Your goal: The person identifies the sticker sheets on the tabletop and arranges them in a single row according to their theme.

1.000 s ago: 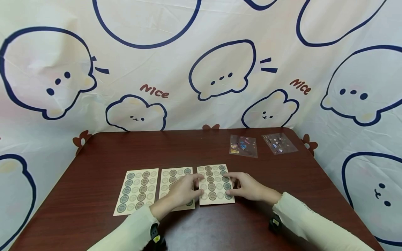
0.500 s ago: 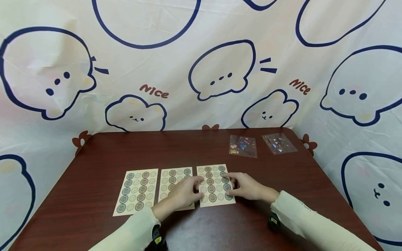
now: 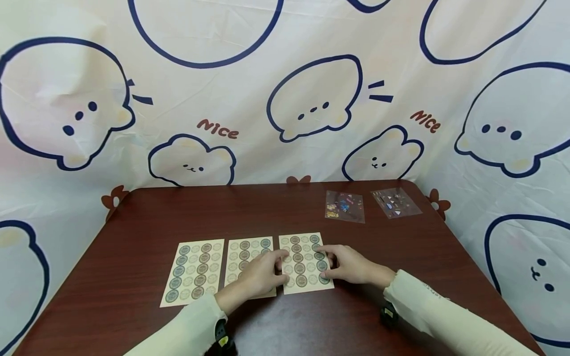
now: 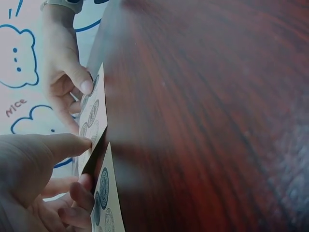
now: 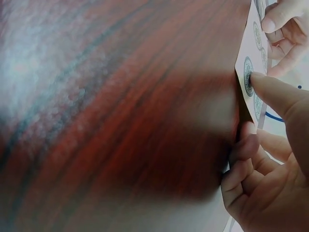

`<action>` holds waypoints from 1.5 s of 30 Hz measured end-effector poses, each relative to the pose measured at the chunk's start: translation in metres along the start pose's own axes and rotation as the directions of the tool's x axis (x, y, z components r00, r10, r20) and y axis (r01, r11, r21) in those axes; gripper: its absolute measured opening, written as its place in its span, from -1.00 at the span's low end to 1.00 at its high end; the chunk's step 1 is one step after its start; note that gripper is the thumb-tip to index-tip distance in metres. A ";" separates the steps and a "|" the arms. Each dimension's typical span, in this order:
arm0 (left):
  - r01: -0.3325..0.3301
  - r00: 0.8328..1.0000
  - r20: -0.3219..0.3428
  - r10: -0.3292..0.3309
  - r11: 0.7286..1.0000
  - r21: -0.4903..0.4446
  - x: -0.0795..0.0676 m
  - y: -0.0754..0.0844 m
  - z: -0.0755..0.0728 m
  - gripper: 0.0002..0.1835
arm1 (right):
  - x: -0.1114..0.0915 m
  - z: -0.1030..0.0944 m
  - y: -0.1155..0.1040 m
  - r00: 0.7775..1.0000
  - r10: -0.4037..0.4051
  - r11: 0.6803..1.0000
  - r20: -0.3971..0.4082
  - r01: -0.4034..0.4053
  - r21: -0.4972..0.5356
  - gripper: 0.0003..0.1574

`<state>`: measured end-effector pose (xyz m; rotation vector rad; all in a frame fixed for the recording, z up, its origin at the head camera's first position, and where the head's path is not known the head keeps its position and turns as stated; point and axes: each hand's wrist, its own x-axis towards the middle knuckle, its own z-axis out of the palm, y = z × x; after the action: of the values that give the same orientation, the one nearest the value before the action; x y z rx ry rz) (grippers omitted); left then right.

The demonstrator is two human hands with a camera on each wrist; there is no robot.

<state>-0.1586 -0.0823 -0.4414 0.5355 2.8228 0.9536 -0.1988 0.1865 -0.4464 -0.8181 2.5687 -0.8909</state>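
A cream sheet of round stickers (image 3: 306,267), printed in grey, brown and pale circles, lies between my hands in the head view. My left hand (image 3: 261,272) pinches its left edge, thumb on top in the left wrist view. On the opposite edge, my right hand (image 3: 354,265) pinches the sheet, its thumb (image 5: 273,92) pressing on a dark circle. The wrist views show the sheet's edge slightly raised off the table. A second sticker sheet (image 3: 254,244) lies partly hidden under my left hand and forearm. Left of it rests a third sheet (image 3: 192,269).
Two clear packets with small colourful pieces lie at the far right: one packet (image 3: 345,206) nearer the middle, another packet (image 3: 396,202) by the corner. The dark red-brown table (image 3: 249,212) ends against a printed cloth backdrop (image 3: 249,99).
The held sticker sheet shifted slightly toward me about half a second ago, its lower edge moving down. My left hand moved a little right with it. Since then almost nothing has moved.
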 end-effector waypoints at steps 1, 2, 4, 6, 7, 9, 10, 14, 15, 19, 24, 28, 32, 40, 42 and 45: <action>-0.002 1.000 0.001 0.002 1.000 0.005 0.000 0.000 0.000 -0.37 | 0.000 0.000 0.000 1.000 -0.002 1.000 0.002 0.002 0.000 -0.21; -0.004 1.000 0.002 0.004 1.000 0.009 0.000 0.000 -0.001 -0.36 | 0.000 -0.001 -0.001 1.000 -0.004 1.000 0.003 0.004 -0.002 -0.21; -0.010 1.000 0.008 0.010 1.000 0.014 0.001 0.001 -0.002 -0.35 | 0.000 -0.001 -0.001 1.000 -0.005 1.000 0.004 0.005 -0.008 -0.20; -0.017 1.000 0.016 0.017 1.000 0.022 0.001 0.002 -0.002 -0.35 | 0.000 -0.001 -0.002 1.000 -0.002 1.000 0.004 0.002 -0.019 -0.20; -0.022 1.000 0.020 0.022 1.000 0.022 0.001 0.002 -0.002 -0.34 | 0.000 -0.001 -0.002 1.000 0.002 1.000 0.004 -0.002 -0.024 -0.20; -0.028 0.999 0.029 0.027 0.999 0.025 0.001 0.002 -0.002 -0.35 | 0.000 -0.001 -0.002 1.000 0.008 0.999 0.004 -0.007 -0.038 -0.20; -0.026 0.999 0.035 0.025 0.999 0.030 0.002 0.003 -0.002 -0.36 | 0.000 -0.001 -0.002 1.000 0.012 0.999 0.005 -0.012 -0.045 -0.20; -0.018 0.999 0.052 0.015 0.999 0.045 0.001 0.004 -0.002 -0.38 | 0.001 0.001 -0.003 1.000 0.015 0.997 0.005 -0.014 -0.076 -0.20; -0.015 0.998 0.054 0.012 0.999 0.051 0.000 0.004 -0.002 -0.38 | 0.001 0.001 -0.003 1.000 0.016 0.997 0.006 -0.015 -0.082 -0.20; -0.016 0.998 0.055 0.012 0.998 0.068 0.000 0.003 -0.001 -0.38 | 0.001 0.003 -0.002 1.000 0.026 0.996 0.004 -0.026 -0.089 -0.20; -0.028 0.998 0.057 0.024 0.997 0.075 0.001 0.001 0.001 -0.39 | 0.001 0.004 -0.002 1.000 0.031 0.995 0.002 -0.031 -0.100 -0.18; -0.024 0.998 0.057 0.019 0.996 0.088 0.000 0.001 0.000 -0.39 | 0.000 0.003 -0.002 1.000 0.030 0.993 0.001 -0.029 -0.113 -0.17; -0.023 0.998 0.058 0.018 0.996 0.092 0.000 0.003 0.000 -0.38 | 0.000 0.003 -0.002 1.000 0.028 0.992 -0.004 -0.028 -0.123 -0.17; -0.031 0.998 0.052 0.026 0.995 0.092 0.000 0.002 0.000 -0.39 | 0.000 0.005 -0.001 0.999 0.033 0.989 -0.017 -0.035 -0.141 -0.19; -0.031 0.998 0.050 0.027 0.995 0.092 0.000 0.001 0.000 -0.39 | 0.000 0.005 -0.001 0.999 0.030 0.990 -0.016 -0.032 -0.136 -0.19; -0.031 0.998 0.052 0.026 0.995 0.093 0.000 0.001 0.000 -0.38 | 0.001 0.005 0.000 1.000 0.021 0.992 -0.012 -0.022 -0.121 -0.18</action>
<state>-0.1589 -0.0818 -0.4409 0.6030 2.8329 0.8041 -0.1973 0.1839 -0.4502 -0.8188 2.6568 -0.7409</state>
